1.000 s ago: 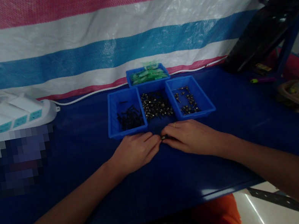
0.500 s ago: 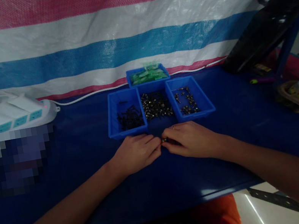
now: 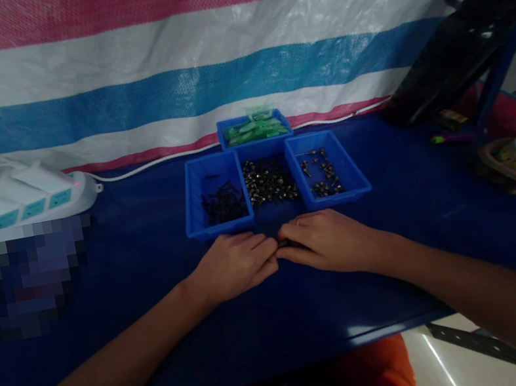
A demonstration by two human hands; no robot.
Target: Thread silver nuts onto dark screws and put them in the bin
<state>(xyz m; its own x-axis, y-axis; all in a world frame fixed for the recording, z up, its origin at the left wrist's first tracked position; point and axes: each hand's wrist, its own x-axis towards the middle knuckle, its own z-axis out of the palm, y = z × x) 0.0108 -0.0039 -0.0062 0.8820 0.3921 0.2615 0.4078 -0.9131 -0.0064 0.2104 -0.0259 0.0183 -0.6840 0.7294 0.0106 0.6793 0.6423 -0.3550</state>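
Observation:
My left hand (image 3: 239, 264) and my right hand (image 3: 329, 240) meet fingertip to fingertip over the blue table, just in front of the bins. Pinched in the right fingers is a small dark metal part (image 3: 284, 243), too small to name. The left fingers are closed at its end; whether they hold a piece of their own is hidden. A blue bin (image 3: 190, 205) beyond my left hand has black slim pieces (image 3: 225, 204) in it. Small metal parts (image 3: 268, 181) lie heaped in the middle, and a right blue bin (image 3: 352, 177) holds fewer metal parts (image 3: 327, 175).
Behind stands a blue bin (image 3: 222, 134) of green packets (image 3: 257, 129). A white power strip (image 3: 82, 190) with plugs is on the left. A black bottle (image 3: 452, 45) and a woven basket (image 3: 505, 176) are at the right. A striped sheet (image 3: 153, 48) hangs at the back.
My right fingertips have shifted slightly left, closer against the left ones. Less of the small metal part's shiny end shows between them.

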